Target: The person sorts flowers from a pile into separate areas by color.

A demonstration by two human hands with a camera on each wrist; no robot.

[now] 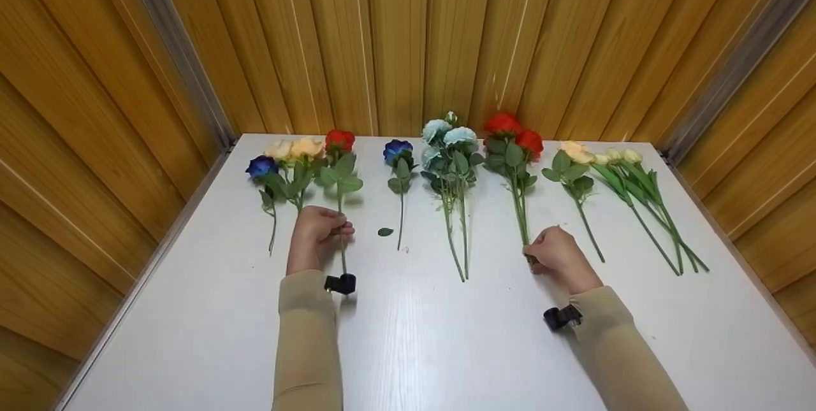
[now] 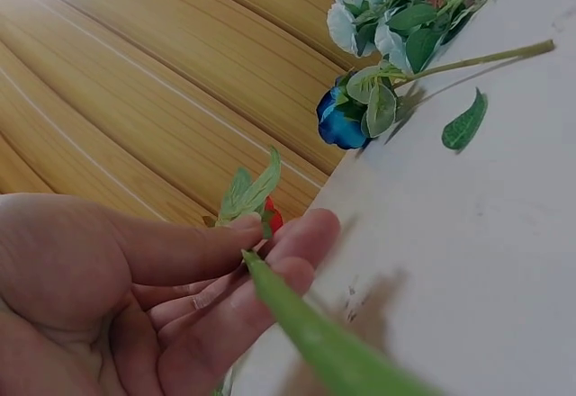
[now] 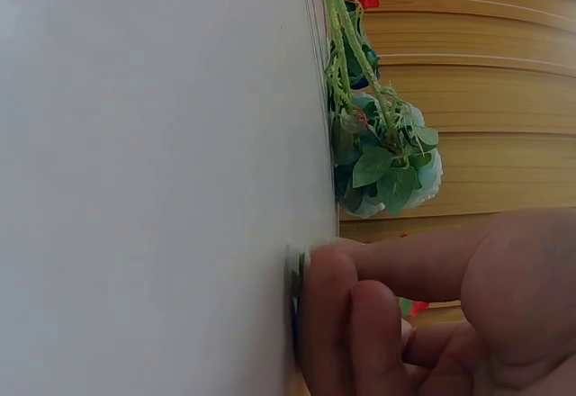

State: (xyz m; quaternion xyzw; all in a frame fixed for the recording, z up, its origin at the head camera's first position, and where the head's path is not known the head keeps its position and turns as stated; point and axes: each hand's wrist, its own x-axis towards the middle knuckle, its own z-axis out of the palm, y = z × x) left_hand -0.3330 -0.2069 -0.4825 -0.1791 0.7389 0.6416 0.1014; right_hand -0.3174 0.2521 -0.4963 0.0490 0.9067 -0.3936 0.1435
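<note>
My left hand (image 1: 320, 227) pinches the green stem of a red rose (image 1: 340, 139) between thumb and fingers; the stem runs toward the wrist camera in the left wrist view. On the right, my right hand (image 1: 556, 250) grips the lower stem ends of the red roses (image 1: 502, 124), whose two blooms point to the back wall. In the right wrist view the fingers (image 3: 328, 315) lie right at the tabletop and mostly hide those stems. Beside the left hand lie a cream-and-peach flower (image 1: 305, 148) and a blue rose (image 1: 261, 167).
Between the hands lie a second blue rose (image 1: 398, 151), a loose leaf (image 1: 385, 232) and light blue flowers (image 1: 460, 137). A peach rose (image 1: 577, 152) and pale tulips (image 1: 631, 157) lie at the right. Wood-patterned walls (image 1: 395, 41) border the white table (image 1: 414, 347).
</note>
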